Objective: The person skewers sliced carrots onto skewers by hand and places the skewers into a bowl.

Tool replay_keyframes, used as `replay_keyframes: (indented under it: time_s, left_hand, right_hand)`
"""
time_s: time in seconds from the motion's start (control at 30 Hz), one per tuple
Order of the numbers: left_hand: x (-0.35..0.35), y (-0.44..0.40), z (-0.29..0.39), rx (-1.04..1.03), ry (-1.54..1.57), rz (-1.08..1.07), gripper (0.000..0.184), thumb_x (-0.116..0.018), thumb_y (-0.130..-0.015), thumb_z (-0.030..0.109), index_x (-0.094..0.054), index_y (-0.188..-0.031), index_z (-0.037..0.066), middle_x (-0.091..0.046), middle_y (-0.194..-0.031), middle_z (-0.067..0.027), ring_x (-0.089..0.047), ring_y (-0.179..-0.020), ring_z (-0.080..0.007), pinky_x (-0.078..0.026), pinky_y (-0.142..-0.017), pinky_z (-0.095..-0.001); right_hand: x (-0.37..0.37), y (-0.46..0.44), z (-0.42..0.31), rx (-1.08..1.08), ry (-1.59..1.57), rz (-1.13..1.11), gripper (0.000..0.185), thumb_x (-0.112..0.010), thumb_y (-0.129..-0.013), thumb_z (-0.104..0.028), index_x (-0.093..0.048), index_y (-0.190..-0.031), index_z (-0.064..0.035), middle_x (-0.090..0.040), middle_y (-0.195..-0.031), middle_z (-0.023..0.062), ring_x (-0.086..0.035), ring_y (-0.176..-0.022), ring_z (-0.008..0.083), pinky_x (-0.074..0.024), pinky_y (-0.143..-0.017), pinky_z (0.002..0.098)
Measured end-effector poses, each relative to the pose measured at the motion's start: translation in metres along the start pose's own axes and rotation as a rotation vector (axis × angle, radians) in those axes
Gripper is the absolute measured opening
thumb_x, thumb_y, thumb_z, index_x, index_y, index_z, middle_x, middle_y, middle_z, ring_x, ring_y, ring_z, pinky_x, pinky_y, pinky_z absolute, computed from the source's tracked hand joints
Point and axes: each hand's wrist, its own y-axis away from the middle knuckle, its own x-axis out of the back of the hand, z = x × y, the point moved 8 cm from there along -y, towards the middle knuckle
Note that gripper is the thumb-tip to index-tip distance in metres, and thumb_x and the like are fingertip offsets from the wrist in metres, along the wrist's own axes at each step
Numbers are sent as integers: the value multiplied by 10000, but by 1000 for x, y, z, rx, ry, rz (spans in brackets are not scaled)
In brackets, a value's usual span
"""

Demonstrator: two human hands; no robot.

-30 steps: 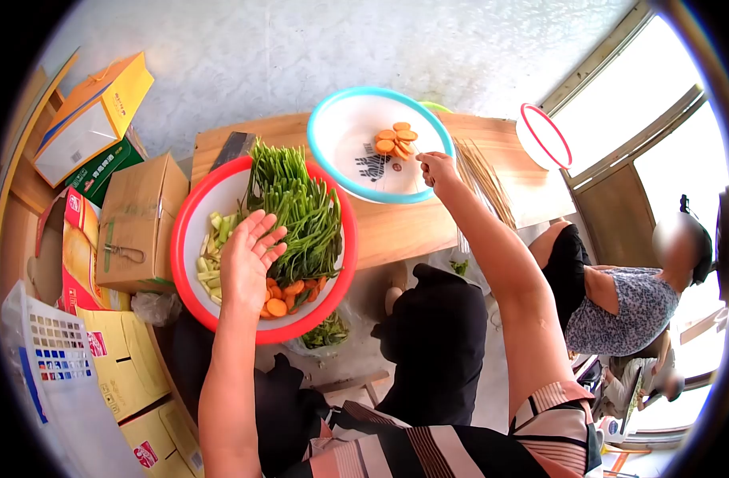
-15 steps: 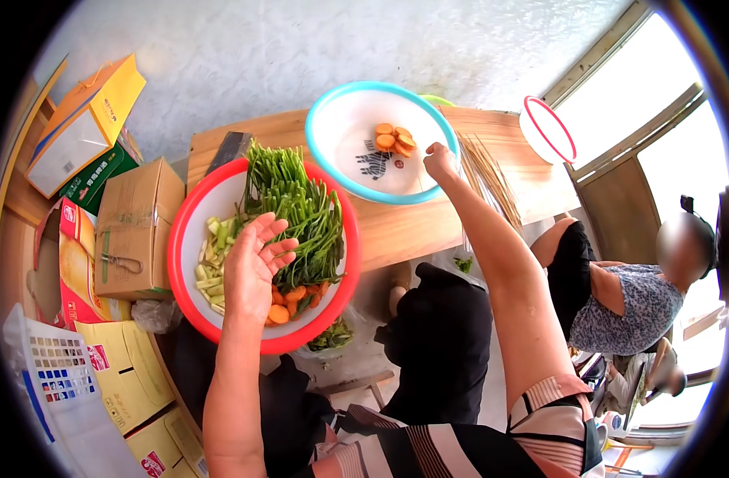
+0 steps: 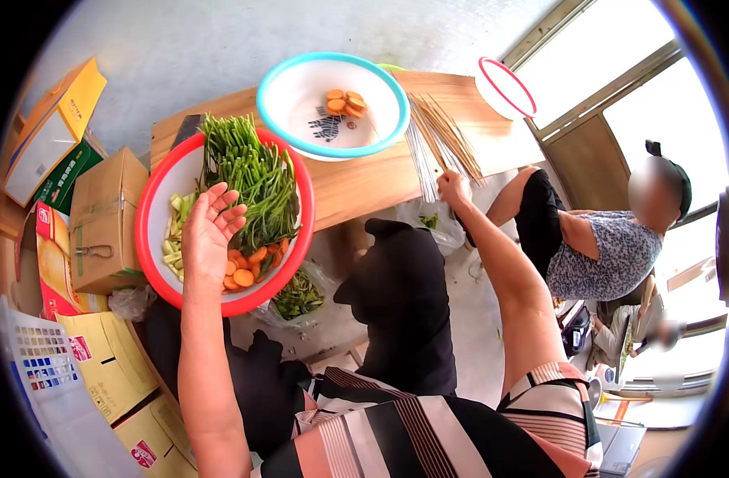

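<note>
1. Right hand (image 3: 454, 189) has moved from the bowl (image 3: 289, 99) to the skewers (image 3: 450, 139) — fingers narrow; I can't tell their grip.
2. Left hand (image 3: 207, 239): wide, palm up — greens (image 3: 257, 179) near its fingers, carrots (image 3: 243, 277) by its wrist.

The left hand (image 3: 208, 243) hides some greens (image 3: 253, 171) in the red-rimmed basin (image 3: 146, 256); the seated person's head (image 3: 650, 191) is blurred.

pale mottled wall (image 3: 221, 36), bright windows (image 3: 607, 52) rightward, grey floor (image 3: 478, 334)

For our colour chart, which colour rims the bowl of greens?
The rim is red, in the head view.
</note>
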Motion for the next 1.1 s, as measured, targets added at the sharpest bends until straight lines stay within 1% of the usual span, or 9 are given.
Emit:
replay_keyframes:
  time_s: [0.03,0.1,0.17,0.27,0.43,0.63,0.73,1.03,1.1]
  left_hand:
    - [0,0,-1,7,-6,0,373,-419,-984,297,-518,-1228,33,-605,-1082,-77,-606,-926,-172,-508,-798,-309]
    - [0,1,-4,19,-17,0,372,-422,-984,298,-519,-1227,33,-605,-1079,-75,-605,-924,-170,-506,-800,-308]
    - [-1,0,-7,29,-26,0,371,-425,-984,303,-522,-1219,32,-606,-1075,-74,-603,-920,-168,-502,-799,-308]
    - [-1,-3,-11,48,-48,10,367,-422,-986,303,-524,-1212,33,-608,-1067,-73,-603,-909,-166,-501,-793,-309]
    - [-9,-6,-15,52,-85,38,352,-431,-978,294,-544,-1169,20,-628,-1004,-82,-622,-852,-173,-507,-748,-306]
    - [-13,-8,-20,77,-141,4,349,-404,-994,292,-530,-1191,33,-610,-1034,-72,-609,-871,-158,-504,-752,-295]
    - [-14,-7,-20,74,-143,5,349,-406,-993,294,-534,-1185,32,-611,-1028,-73,-610,-863,-158,-504,-748,-295]
    - [-12,-3,-18,67,-155,13,345,-425,-987,302,-544,-1172,36,-616,-1010,-65,-610,-855,-151,-498,-744,-290]
    - [-13,-2,-18,65,-158,10,344,-429,-986,303,-546,-1169,37,-617,-1007,-64,-609,-854,-150,-498,-745,-290]
  right_hand:
    - [-6,14,10,-64,-32,-87,218,-547,-821,-247,-659,-770,-67,-655,-633,39,-631,-504,148,-503,-543,301]
    - [-22,28,35,-151,-51,-114,204,-539,-773,-260,-677,-771,-110,-661,-651,81,-670,-647,212,-514,-679,355]
    - [-35,33,51,-184,-75,-130,203,-559,-787,-274,-663,-782,-101,-660,-650,81,-674,-663,208,-513,-681,352]
    - [-49,32,78,-318,-174,-102,228,-583,-836,-238,-641,-889,-24,-664,-723,70,-625,-506,154,-484,-501,303]
    - [-67,19,95,-424,-330,-60,259,-597,-856,-279,-636,-924,-32,-656,-753,65,-608,-493,155,-445,-429,306]
    - [-83,18,84,-552,-589,-90,208,-595,-858,-229,-650,-867,-28,-674,-727,78,-600,-472,151,-436,-413,282]
    - [-79,25,61,-496,-649,-110,150,-602,-827,-126,-672,-841,6,-674,-700,89,-634,-515,152,-508,-504,260]
    - [-59,30,57,-413,-496,-107,212,-606,-849,-206,-685,-864,-10,-665,-672,60,-616,-521,132,-520,-517,276]
    - [-56,25,63,-358,-311,-121,195,-610,-825,-196,-690,-831,-19,-660,-663,57,-615,-529,125,-509,-507,270]
